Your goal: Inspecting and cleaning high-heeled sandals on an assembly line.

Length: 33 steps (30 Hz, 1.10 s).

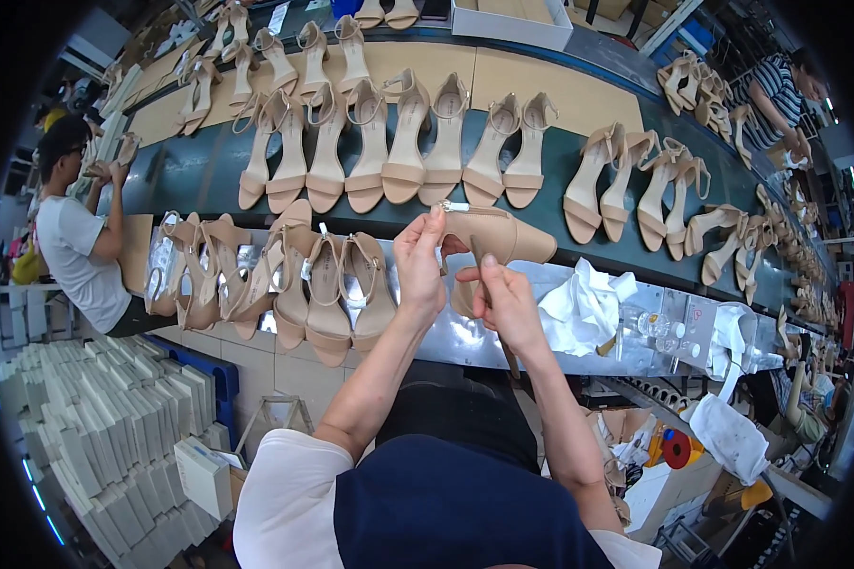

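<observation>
At twelve o'clock from the person's chest, a beige shoe (pixel 514 233) was held up above the metal desk (pixel 465 354).
The left hand (pixel 419 261) grasped its back end, thumb uppermost, while the toe pointed to about three o'clock. The right hand (pixel 508 299) sat just below the shoe, fingers curled; whether they gripped anything could not be told. At nine o'clock from the shoe, a cluster of beige sandals (pixel 328 343) stood along the desk; at eleven, a row of matching sandals (pixel 406 142) stood on a green surface (pixel 209 171). At four o'clock lay crumpled white paper (pixel 588 308), with clear bottles (pixel 653 324) just past it.
</observation>
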{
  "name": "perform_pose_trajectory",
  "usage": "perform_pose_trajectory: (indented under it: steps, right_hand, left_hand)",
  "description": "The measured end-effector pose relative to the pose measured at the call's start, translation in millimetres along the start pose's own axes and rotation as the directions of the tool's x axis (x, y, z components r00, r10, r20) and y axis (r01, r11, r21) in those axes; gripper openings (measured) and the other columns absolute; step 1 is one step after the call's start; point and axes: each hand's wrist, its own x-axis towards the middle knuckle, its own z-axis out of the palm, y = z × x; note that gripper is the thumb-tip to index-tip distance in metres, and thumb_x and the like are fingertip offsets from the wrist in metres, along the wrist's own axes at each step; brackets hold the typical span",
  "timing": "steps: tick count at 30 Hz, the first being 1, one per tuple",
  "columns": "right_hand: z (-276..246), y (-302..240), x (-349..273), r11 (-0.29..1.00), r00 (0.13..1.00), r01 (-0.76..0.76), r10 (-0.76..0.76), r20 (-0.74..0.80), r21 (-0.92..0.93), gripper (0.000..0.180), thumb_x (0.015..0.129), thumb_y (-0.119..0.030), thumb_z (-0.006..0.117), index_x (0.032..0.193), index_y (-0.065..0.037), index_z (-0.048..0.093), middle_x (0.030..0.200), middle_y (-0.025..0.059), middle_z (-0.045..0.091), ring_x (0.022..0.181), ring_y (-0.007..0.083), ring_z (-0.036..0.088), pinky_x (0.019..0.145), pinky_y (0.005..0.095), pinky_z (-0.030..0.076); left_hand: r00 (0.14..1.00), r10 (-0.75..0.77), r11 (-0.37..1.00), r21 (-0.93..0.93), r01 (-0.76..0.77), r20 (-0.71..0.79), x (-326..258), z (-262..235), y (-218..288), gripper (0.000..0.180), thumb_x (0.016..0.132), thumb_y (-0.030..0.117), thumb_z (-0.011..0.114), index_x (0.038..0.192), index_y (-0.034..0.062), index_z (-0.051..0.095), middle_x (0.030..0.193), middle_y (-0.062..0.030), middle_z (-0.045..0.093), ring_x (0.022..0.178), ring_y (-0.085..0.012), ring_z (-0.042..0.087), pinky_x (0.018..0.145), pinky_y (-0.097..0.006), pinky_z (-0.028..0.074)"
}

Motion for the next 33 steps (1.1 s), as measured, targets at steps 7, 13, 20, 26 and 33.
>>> perform_pose_trajectory:
  steps: [7,13,20,26,33]
  right_hand:
    - [-3,-13,22,0.932,0.972,0.198,-0.227,-0.063,-0.303,0.055,0.098,-0.041,0.033,0.086,0.003,0.064,0.047,-0.0013,0.045,0.04,0.0053,0.039,0.038,0.0236,0.03]
    - [-22,-28,23,0.999,0.995,-0.043,0.042,0.095,0.012,0.048,0.097,-0.041,0.039,0.084,-0.002,0.064,0.045,-0.0012,0.047,0.036,0.0057,0.039,0.033,0.0202,0.027]
    - [-76,-19,-12,0.973,0.987,0.13,-0.108,-0.122,0.192,0.05,0.098,-0.039,0.036,0.092,0.005,0.059,0.049,0.0015,0.043,0.036,0.0083,0.032,0.034,0.0227,0.024]
    - [-100,1,-14,0.979,0.971,0.05,-0.002,-0.24,0.195,0.054,0.097,-0.043,0.037,0.09,0.005,0.059,0.049,0.0018,0.043,0.037,0.0085,0.032,0.035,0.0233,0.024]
    - [-77,2,4,0.991,0.956,-0.127,0.135,-0.261,0.046,0.051,0.097,-0.04,0.038,0.093,0.006,0.06,0.049,0.0019,0.046,0.036,0.0094,0.035,0.035,0.0236,0.029]
  left_hand:
    - [0.999,0.033,0.999,-0.001,-0.033,-0.041,7,15,-5,0.027,0.093,0.025,0.054,0.075,0.0061,0.059,0.067,0.0019,0.058,0.06,-0.0043,0.051,0.057,-0.02,0.043]
    - [0.996,0.015,0.999,0.045,-0.011,-0.093,-1,22,-12,0.027,0.092,0.025,0.055,0.073,0.0055,0.057,0.065,0.0014,0.056,0.056,-0.0045,0.048,0.053,-0.02,0.044]
    - [0.974,0.168,0.973,0.134,-0.189,0.15,42,15,60,0.023,0.091,0.023,0.057,0.077,0.0048,0.058,0.066,0.0041,0.054,0.06,-0.0028,0.05,0.053,-0.019,0.04]
    - [0.76,0.469,0.506,0.568,-0.649,0.45,60,-12,195,0.018,0.076,0.015,0.072,0.082,0.0024,0.061,0.07,0.0006,0.057,0.068,-0.0039,0.051,0.058,-0.021,0.042]
    - [0.652,0.647,0.174,0.755,-0.632,0.396,189,-112,331,0.019,0.07,0.016,0.068,0.082,0.0013,0.065,0.069,-0.0107,0.064,0.062,-0.0173,0.059,0.061,-0.03,0.046]
